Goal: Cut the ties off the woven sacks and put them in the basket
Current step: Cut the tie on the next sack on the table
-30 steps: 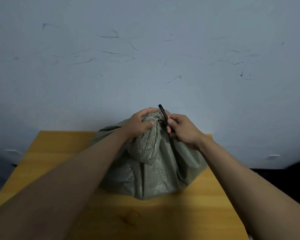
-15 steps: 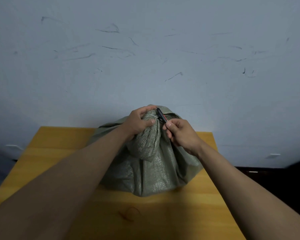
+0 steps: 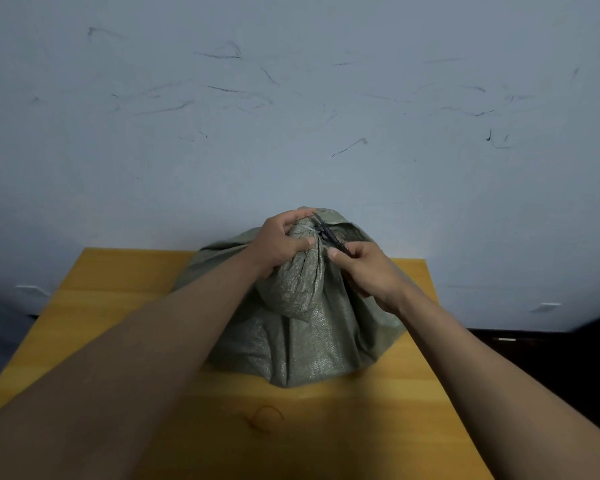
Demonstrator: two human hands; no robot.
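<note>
A grey-green woven sack (image 3: 302, 341) sits on the wooden table (image 3: 118, 306), its top gathered into a neck. My left hand (image 3: 279, 245) grips that neck from the left. A thin white tie (image 3: 307, 231) wraps the neck just beside my left fingers. My right hand (image 3: 368, 271) holds small dark cutters (image 3: 328, 233), their tip pressed against the tie at the top of the neck. No basket is in view.
A scuffed pale wall (image 3: 326, 116) rises directly behind the table. A dark knot (image 3: 265, 417) marks the tabletop in front of the sack. Dark furniture (image 3: 534, 348) stands low at the right, past the table's edge.
The cutters have tipped down from pointing upward, and their tip now lies on the tie at the neck. The sack's top flap has come into sight behind my hands.
</note>
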